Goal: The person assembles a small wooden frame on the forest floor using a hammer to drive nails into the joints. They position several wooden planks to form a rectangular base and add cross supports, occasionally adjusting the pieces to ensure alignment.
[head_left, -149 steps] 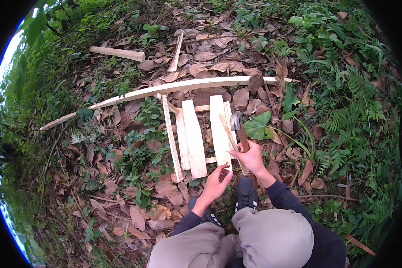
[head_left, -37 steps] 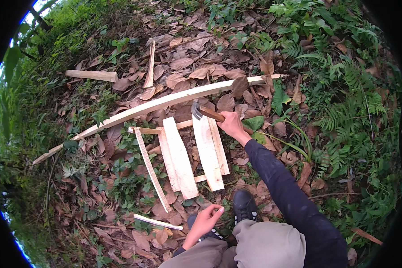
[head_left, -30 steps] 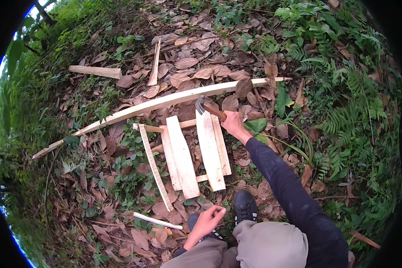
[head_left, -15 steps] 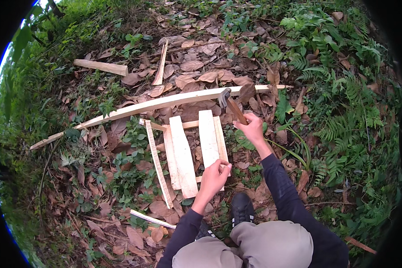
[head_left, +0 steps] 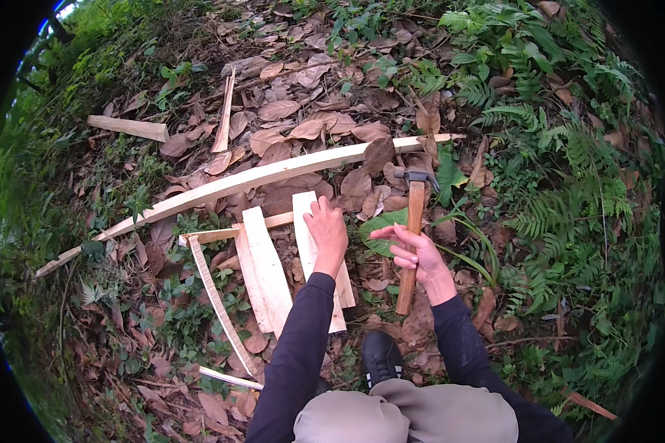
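Note:
My left hand [head_left: 328,233] is over the far end of the right-hand pale plank [head_left: 304,221], its fingers bent down against the wood. Whatever its fingertips may pinch is hidden. In my right hand [head_left: 420,260] is a hammer [head_left: 415,203] with a wooden handle and a dark metal head, held loosely around mid-handle with some fingers stretched out. Its head points away from me. Beside the right plank lies a second pale plank [head_left: 262,269]. Both rest across a thin wooden crosspiece [head_left: 277,221] near their far ends.
A long, pale pole [head_left: 273,170] lies beyond the planks. Left of them is a narrow strip [head_left: 218,306], with a short stick [head_left: 230,378] nearer me. Farther off lie a thick wood piece [head_left: 129,128] and a splinter [head_left: 225,111]. Dry leaves and ferns [head_left: 569,155] cover the ground.
My left hand has moved forward from the near part of the right plank to its far end. My right hand has come nearer me, and the hammer has swung more upright in view.

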### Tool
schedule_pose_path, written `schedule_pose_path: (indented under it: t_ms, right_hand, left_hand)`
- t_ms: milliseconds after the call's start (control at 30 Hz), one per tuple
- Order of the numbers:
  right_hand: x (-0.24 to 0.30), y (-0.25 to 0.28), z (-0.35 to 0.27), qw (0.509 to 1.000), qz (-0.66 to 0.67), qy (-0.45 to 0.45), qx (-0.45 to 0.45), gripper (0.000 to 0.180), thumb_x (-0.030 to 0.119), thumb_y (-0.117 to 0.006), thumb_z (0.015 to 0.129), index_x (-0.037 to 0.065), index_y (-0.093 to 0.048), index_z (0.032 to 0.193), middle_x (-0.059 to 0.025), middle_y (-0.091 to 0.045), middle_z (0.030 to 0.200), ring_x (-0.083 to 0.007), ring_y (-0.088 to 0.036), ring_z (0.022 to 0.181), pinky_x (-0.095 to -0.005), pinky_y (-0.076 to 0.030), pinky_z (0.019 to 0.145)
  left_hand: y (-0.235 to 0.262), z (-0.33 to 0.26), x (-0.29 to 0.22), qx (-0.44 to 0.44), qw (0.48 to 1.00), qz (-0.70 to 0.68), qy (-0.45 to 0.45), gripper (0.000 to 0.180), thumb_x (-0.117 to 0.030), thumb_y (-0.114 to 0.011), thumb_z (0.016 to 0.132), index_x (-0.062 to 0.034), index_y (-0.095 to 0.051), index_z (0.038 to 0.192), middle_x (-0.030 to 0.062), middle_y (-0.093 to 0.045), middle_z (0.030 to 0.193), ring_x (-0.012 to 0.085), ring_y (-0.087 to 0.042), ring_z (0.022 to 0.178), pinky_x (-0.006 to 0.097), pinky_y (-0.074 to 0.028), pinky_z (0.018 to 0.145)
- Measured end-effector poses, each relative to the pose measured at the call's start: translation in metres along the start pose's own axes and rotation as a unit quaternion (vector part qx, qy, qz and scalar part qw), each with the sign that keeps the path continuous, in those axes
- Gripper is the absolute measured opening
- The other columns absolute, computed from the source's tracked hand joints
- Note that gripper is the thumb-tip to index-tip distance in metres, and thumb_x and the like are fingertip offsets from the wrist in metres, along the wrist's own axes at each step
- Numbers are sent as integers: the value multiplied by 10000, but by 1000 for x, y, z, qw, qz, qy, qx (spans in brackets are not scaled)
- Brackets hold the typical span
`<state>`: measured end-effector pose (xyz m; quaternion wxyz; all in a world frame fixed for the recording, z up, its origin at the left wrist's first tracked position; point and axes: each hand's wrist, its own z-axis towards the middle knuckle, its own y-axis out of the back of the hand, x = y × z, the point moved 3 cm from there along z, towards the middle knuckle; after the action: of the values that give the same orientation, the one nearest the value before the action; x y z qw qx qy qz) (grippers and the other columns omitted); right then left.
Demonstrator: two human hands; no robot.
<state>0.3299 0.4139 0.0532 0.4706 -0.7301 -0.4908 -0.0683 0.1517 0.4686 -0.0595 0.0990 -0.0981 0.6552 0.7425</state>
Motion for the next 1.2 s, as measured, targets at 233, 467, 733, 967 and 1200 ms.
schedule_pose_path:
  t_ms: [233,467,733,967,1200]
  right_hand:
    - [6,-9,2,999,-37,36,-3,136,116,-603,1001,-17,-613,1025,-207,-648,1165,13,-360,471,-148,-312,395]
    - [-15,-10,-2,997,-62,38,-29,91,74,-681,941,-8,-665,976,-75,-687,880,4,-345,443,-183,-285,401]
    - [-54,-26,5,997,-35,61,-41,145,128,-721,933,40,-622,877,-37,-649,785,-3,-347,415,-196,-271,364]
    - [-81,-34,9,961,-142,153,-181,358,78,-805,820,79,-476,679,-126,-712,1029,-50,-465,422,-243,-359,347]
    - [-88,-19,20,903,-321,221,-180,340,194,-828,830,71,-536,707,15,-629,679,-46,-509,530,-264,-422,490]
  left_hand:
    - [2,7,-5,17,999,-14,32,164,-139,-682,856,-40,-625,975,101,-543,1019,312,-542,1027,458,-463,779]
    - [40,-9,23,80,965,-248,6,279,-96,-753,824,-20,-597,1042,180,-680,809,369,-680,802,452,-528,717]
    - [91,-63,55,130,904,-371,167,303,-150,-700,904,-36,-646,1179,135,-749,875,227,-737,840,359,-563,783]
    - [104,-80,32,52,886,-434,152,236,-119,-687,924,-25,-663,1139,117,-744,968,182,-719,902,335,-563,789]
    - [109,-74,19,115,865,-482,73,217,-86,-646,958,-25,-635,1165,120,-712,898,183,-699,839,324,-557,707]
